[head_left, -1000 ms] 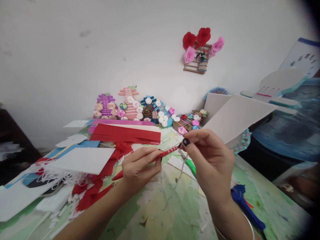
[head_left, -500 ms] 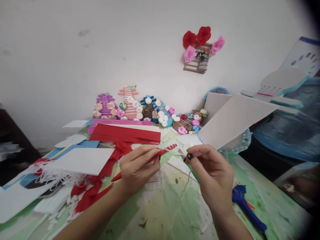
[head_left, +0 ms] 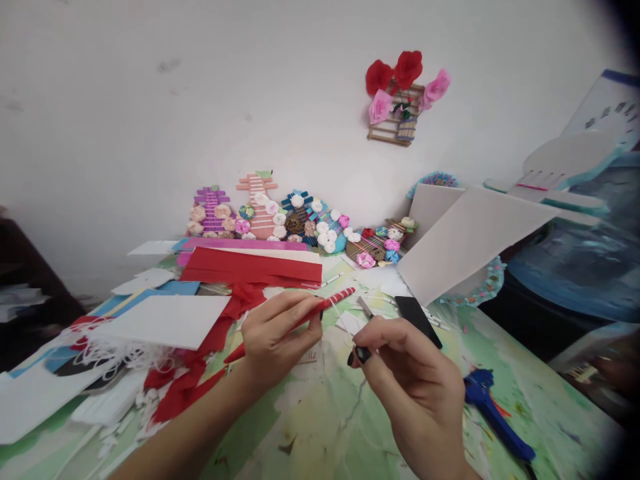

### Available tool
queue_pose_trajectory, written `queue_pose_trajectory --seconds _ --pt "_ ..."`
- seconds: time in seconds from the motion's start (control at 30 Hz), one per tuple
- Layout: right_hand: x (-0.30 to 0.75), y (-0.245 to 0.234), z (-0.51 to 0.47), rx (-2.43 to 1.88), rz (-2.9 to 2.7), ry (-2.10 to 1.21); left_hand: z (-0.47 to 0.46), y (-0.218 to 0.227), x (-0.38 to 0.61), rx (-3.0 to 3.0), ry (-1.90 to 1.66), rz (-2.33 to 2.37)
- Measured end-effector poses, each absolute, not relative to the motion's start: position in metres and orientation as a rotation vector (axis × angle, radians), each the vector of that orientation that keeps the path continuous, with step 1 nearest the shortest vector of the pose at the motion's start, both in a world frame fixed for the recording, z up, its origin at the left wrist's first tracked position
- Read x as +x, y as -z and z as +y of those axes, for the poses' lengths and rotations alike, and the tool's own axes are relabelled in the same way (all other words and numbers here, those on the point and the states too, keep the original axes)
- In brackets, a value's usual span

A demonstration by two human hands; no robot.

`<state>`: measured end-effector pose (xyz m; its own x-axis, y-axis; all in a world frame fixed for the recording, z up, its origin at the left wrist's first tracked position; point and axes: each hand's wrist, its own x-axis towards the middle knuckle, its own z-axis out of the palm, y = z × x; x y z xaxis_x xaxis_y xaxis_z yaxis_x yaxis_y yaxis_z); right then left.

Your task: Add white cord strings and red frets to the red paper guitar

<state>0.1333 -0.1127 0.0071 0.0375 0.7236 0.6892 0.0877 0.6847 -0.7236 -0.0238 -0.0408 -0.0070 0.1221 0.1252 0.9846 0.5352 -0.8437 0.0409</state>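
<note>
My left hand [head_left: 277,340] is closed in a pinch on a slim red stick [head_left: 344,295], whose far end points right and slightly up. White stripes of wound string ring that end; the rest of the stick is partly hidden by my fingers. White string [head_left: 339,312] leaves the stick and slants down to my right hand [head_left: 417,387]. There thumb and forefinger are pressed together on it, low and right of the stick's tip. Behind those fingertips, a grey blade-like strip [head_left: 365,307] and a small white card [head_left: 351,323] lie on the table.
Red sheets [head_left: 250,267], a white board [head_left: 167,320] and tangled white string [head_left: 123,350] lie left. A black rectangle [head_left: 419,321] and a blue glue gun [head_left: 500,417] lie right. Flower-decorated crafts [head_left: 263,213] stand along the wall. Large white panels [head_left: 475,233] lean at right.
My right hand has moved down and slightly left, so the string now slopes downward from the stick. The black rectangle has come into sight behind it. My left hand has barely moved.
</note>
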Motion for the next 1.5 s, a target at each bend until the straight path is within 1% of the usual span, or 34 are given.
queue_pose_trajectory --seconds 0.27,0.53,0.67,0.9,1.1,1.2,1.33,1.5 --pt "0.131 -0.006 -0.112 -0.698 -1.462 -0.622 -0.039 0.010 -0.026 -2.080 1.833 -0.644" --pt "0.117 0.022 -0.082 -0.716 -1.281 -0.980 -0.036 0.009 -0.027 -2.061 1.855 -0.747" --pt "0.108 0.032 -0.067 -0.722 -1.182 -1.083 -0.037 0.007 -0.027 -2.056 1.839 -0.814" --pt "0.095 0.030 -0.061 -0.746 -1.132 -1.107 -0.037 0.008 -0.029 -2.053 1.833 -0.855" --pt "0.089 0.026 -0.058 -0.734 -1.143 -1.048 -0.036 0.002 -0.029 -2.024 1.863 -0.909" --pt "0.087 0.021 -0.058 -0.765 -1.149 -1.005 -0.035 -0.007 -0.027 -2.023 1.984 -1.000" --pt "0.084 0.017 -0.056 -0.779 -1.174 -0.980 -0.026 -0.018 -0.025 -1.994 2.270 -1.276" --pt "0.074 0.026 -0.042 -0.790 -1.176 -1.004 -0.002 -0.019 -0.032 -2.039 2.535 -1.505"
